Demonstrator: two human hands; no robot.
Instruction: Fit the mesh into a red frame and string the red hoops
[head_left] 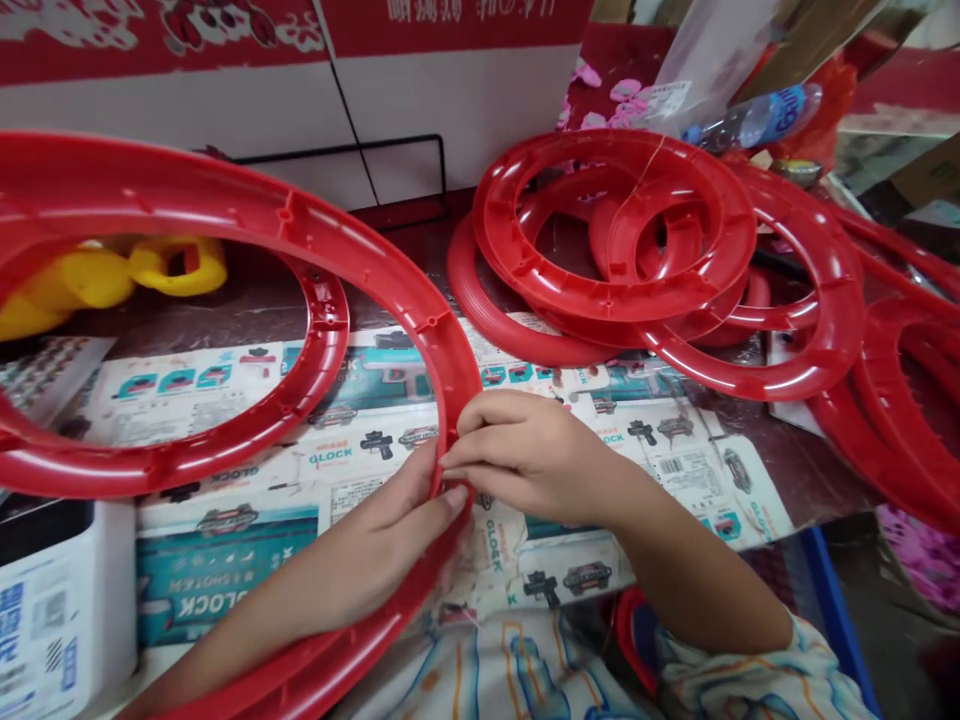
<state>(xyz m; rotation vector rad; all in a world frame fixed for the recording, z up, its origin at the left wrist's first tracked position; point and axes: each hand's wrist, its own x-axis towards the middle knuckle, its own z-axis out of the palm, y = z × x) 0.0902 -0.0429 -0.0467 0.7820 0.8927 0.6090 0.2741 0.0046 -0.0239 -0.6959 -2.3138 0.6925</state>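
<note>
A large red plastic ring (382,265) stands tilted in front of me, its hollow ribbed side showing. My left hand (375,550) is closed around its right-hand part, with the thumb pressed on the rim. My right hand (536,455) meets the same part of the rim, fingers curled into a pinch beside the left thumb. Whatever lies between those right fingertips is hidden. Behind the held ring, a second red ring (326,345) is partly covered by it.
More red rings (622,295) are heaped at the right, with a plastic bottle (772,118) behind. Flattened printed cardboard (345,455) covers the table. Yellow plastic parts (180,265) lie at left, above a white box (90,600). A black wire frame (442,165) stands at the back.
</note>
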